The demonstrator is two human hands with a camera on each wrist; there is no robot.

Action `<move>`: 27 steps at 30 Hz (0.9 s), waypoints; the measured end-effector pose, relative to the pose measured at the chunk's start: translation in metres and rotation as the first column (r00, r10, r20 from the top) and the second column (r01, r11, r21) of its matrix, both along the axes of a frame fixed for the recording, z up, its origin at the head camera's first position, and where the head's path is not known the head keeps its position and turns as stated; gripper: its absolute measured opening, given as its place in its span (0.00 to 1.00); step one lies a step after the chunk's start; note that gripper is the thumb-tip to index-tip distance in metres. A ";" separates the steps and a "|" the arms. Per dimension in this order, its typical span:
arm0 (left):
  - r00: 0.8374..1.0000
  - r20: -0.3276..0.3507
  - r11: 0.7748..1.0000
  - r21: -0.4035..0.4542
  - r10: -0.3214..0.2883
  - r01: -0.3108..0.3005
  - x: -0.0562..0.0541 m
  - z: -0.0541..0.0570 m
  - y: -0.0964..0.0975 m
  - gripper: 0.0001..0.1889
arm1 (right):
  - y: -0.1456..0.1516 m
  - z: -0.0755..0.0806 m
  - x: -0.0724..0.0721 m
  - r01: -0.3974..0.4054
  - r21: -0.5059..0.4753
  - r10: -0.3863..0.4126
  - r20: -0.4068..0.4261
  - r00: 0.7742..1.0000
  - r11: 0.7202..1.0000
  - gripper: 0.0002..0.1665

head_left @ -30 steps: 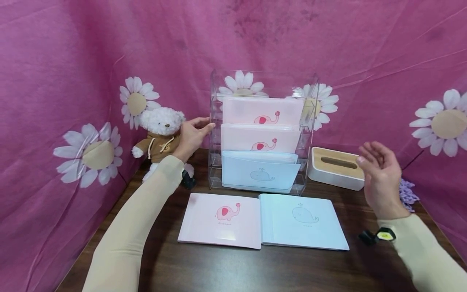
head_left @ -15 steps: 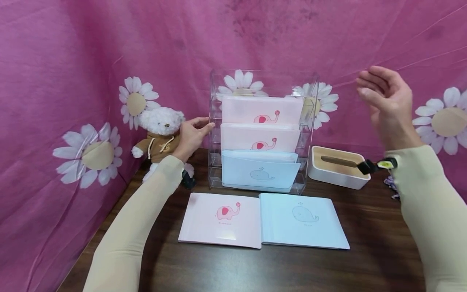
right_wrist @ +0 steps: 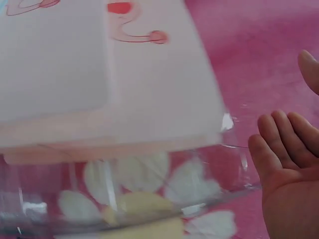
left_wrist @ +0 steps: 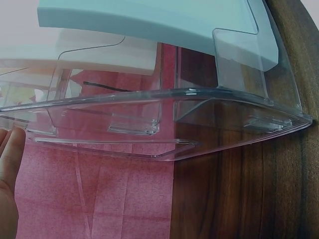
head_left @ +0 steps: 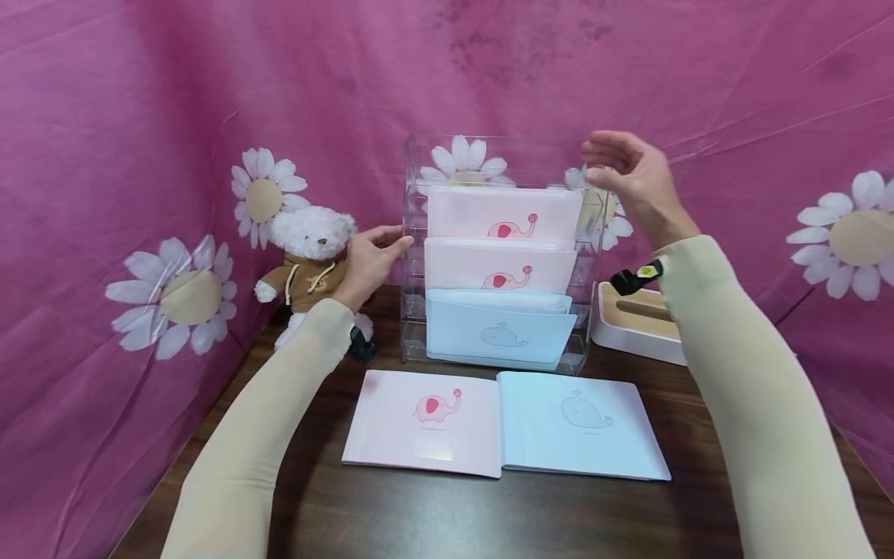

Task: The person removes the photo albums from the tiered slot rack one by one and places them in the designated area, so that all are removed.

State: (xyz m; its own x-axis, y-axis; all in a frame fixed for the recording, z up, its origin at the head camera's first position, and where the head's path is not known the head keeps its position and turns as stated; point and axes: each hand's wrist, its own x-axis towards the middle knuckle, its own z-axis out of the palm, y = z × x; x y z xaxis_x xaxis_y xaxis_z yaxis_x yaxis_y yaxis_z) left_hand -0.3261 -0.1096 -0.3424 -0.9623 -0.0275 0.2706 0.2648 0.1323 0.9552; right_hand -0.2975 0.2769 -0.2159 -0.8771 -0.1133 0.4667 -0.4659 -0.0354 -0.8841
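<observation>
The person's left hand [head_left: 372,260] reaches to the left side of a clear plastic rack with stepped tiers [head_left: 414,335], its fingertips at the panel's edge, thumb and index finger spread a little apart. The right hand [head_left: 639,182] is raised near the rack's upper right corner, loosely spread and holding nothing; whether it touches the plastic cannot be told. The rack stands upright between the 2 hands.

Its tiers hold 3 rows of booklets. Nearest the level of the right hand is a pale pink rectangular booklet with a red elephant drawing [head_left: 461,213]; level with the left hand and a little lower is a matching pink elephant booklet [head_left: 454,264]. Lower than both hands, at the front, leans a light blue booklet with a grey whale drawing [head_left: 454,334].

Closer to the person than either hand, 2 more lie flat side by side on the dark brown wooden table [head_left: 391,516]: a pink elephant booklet on the left-hand side [head_left: 391,423] and a light blue whale booklet on the right-hand side [head_left: 538,435].

A white plush bear in a brown hoodie [head_left: 302,283] sits just left of the left hand. Below the right hand, partly hidden by the sleeve [head_left: 733,373], is a white tissue box with a wood-coloured top [head_left: 632,341].
</observation>
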 end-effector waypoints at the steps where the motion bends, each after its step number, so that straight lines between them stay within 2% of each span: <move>1: 1.000 -0.001 1.000 0.004 -0.001 0.001 0.000 0.000 0.000 0.21 | -0.003 -0.003 -0.003 0.015 0.068 -0.016 0.019 1.000 0.998 0.35; 3: 1.000 0.004 1.000 0.009 -0.006 0.006 -0.001 -0.002 0.000 0.21 | -0.009 -0.009 -0.009 0.026 0.157 -0.035 0.050 0.998 0.987 0.36; 6: 1.000 0.008 1.000 0.006 -0.017 0.017 -0.001 -0.003 0.000 0.22 | -0.016 -0.015 -0.014 0.051 0.230 -0.066 0.060 0.996 0.972 0.37; 9: 1.000 0.011 1.000 -0.001 -0.011 0.011 0.000 -0.002 0.000 0.22 | -0.019 -0.017 -0.017 0.071 0.247 -0.090 0.064 0.994 0.967 0.36; 15: 1.000 0.002 0.999 -0.032 0.025 -0.025 0.001 -0.002 -0.003 0.21 | -0.018 -0.020 -0.021 0.097 0.349 -0.133 0.080 0.988 0.932 0.37; 19: 1.000 -0.003 0.999 -0.043 0.026 -0.026 0.000 -0.003 -0.004 0.22 | -0.017 -0.020 -0.021 0.091 0.343 -0.127 0.086 0.988 0.935 0.36; 24: 1.000 -0.009 0.999 -0.046 0.022 -0.022 0.000 -0.002 -0.003 0.22 | -0.019 -0.023 -0.021 0.061 0.283 -0.093 0.101 0.991 0.957 0.34; 27: 1.000 -0.010 0.999 -0.047 0.022 -0.023 0.000 -0.001 -0.003 0.22 | -0.022 -0.028 -0.021 0.056 0.310 -0.094 0.111 0.989 0.949 0.34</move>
State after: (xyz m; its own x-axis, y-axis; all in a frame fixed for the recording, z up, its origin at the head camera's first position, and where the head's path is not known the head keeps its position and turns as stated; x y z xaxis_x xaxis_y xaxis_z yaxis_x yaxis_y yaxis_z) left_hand -0.3264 -0.1126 -0.3436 -0.9590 -0.0360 0.2811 0.2702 0.1833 0.9452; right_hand -0.3185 0.2548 -0.2439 -0.9368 -0.1649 0.3084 -0.3440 0.2759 -0.8975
